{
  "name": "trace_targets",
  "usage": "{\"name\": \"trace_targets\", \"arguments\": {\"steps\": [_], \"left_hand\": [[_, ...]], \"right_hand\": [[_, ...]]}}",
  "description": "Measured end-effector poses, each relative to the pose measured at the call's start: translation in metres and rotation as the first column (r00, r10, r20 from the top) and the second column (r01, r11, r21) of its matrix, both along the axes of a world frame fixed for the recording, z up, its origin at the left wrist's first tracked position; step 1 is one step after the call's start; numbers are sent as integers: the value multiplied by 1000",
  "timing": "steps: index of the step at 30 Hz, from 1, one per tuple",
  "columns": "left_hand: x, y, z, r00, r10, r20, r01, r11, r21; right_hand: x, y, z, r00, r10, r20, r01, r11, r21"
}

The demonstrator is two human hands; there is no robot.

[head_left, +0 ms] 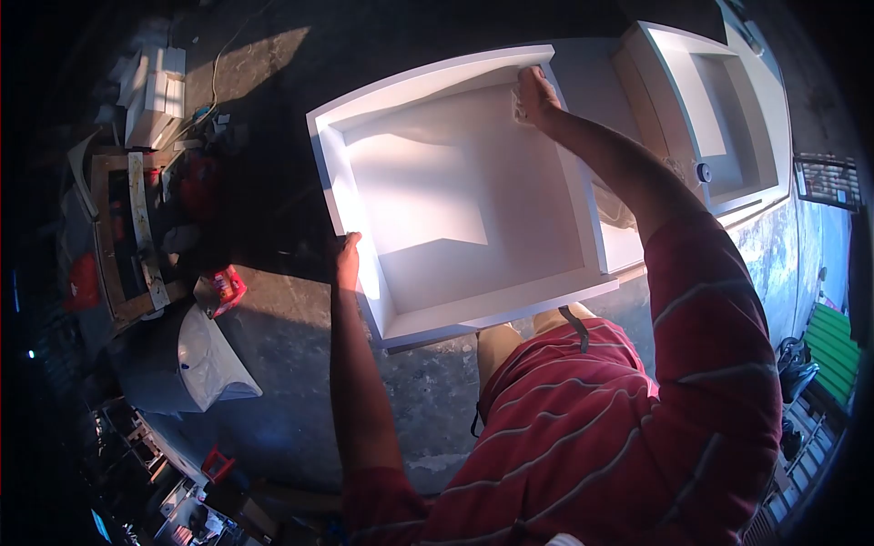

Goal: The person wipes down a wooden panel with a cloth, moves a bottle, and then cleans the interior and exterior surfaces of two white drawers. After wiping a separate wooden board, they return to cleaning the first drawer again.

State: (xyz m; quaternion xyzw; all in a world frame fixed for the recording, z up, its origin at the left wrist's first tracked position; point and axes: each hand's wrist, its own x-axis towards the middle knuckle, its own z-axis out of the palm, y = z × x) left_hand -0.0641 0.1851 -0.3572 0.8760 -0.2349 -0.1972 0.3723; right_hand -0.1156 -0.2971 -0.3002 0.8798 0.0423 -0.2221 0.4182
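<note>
A white drawer [428,209], a shallow box with low sides, spans the middle of the head view in front of my body. My left hand [348,260] grips its left side wall, fingers hooked over the rim. At the far right inner corner, my right hand [541,96] is closed around a crumpled whitish cloth [520,106] and presses it close to the wall. Sunlight falls in bright patches across the drawer's inside. The drawer's underside is hidden.
A second white drawer [728,127] lies to the right, with a small roll of tape [703,173] on its edge. Left on the floor are a wooden frame [109,237], stacked white boards [157,98], a red packet [223,289] and a white sack [214,359]. A green panel [830,350] stands far right.
</note>
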Motion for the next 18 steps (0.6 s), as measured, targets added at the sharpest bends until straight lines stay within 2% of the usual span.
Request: {"name": "trace_targets", "arguments": {"steps": [1, 2, 3, 4, 5, 6, 7, 8, 9, 10, 11, 12, 13, 14, 15, 16, 17, 18], "left_hand": [[-2, -4, 5, 999, -35, 27, 32, 996, 87], [-4, -7, 8, 999, -30, 28, 28, 996, 80], [-4, -8, 4, 999, 28, -18, -26, 998, 59], [0, -7, 0, 995, 83, -60, -81, 996, 40], [3, -4, -5, 995, 84, -53, -82, 996, 38], [3, -3, -5, 992, -4, 128, 4, 1000, 4], [2, -3, -7, 948, -85, 306, 94, 995, -16], [0, -1, -8, 949, -83, 305, 92, 996, -17], [-6, -12, 14, 978, 87, 189, -91, 996, 13], [-8, -24, 34, 962, 262, 81, -267, 962, 61], [-11, -32, 49, 961, 264, 84, -269, 961, 60], [-14, -40, 62, 933, 354, 58, -358, 931, 75], [-15, -43, 66, 898, 440, 33, -441, 893, 93], [-14, -43, 65, 899, 437, 32, -438, 894, 96], [-12, -40, 59, 918, 395, 48, -397, 916, 58], [-10, -36, 54, 933, 354, 68, -357, 934, 23], [-6, -34, 50, 931, 357, 74, -359, 933, 20], [-5, -30, 45, 952, 267, 152, -273, 962, 20]], "right_hand": [[-3, 0, -2, 997, 67, -50, -72, 990, -121], [-5, 1, -4, 986, 127, -109, -150, 960, -235], [-9, 9, -1, 986, 129, -106, -151, 959, -241], [-12, 22, 2, 998, -63, -1, 63, 996, -57], [-10, 33, 6, 962, -267, 62, 255, 955, 152], [-5, 35, 12, 882, -459, -104, 462, 802, 378], [-7, 36, 18, 883, -458, -102, 460, 804, 377], [-13, 37, 23, 839, -542, 39, 405, 671, 621], [-16, 38, 28, 753, -641, 148, 273, 510, 816], [-16, 37, 24, 754, -639, 156, 267, 514, 815], [-17, 38, 13, 574, -800, 172, 100, 277, 956], [-18, 39, 6, 375, -921, 102, -132, 56, 990], [-21, 50, 13, 373, -922, 101, -133, 54, 990], [-27, 67, 17, 643, -715, 274, 290, 559, 777], [-30, 76, 21, 885, -434, 170, 404, 896, 184], [-17, 57, -37, 772, -547, 325, 433, 826, 361], [0, 48, -62, 771, -545, 331, 428, 827, 364], [11, 43, -81, 573, -676, 464, 317, 705, 635]]}}
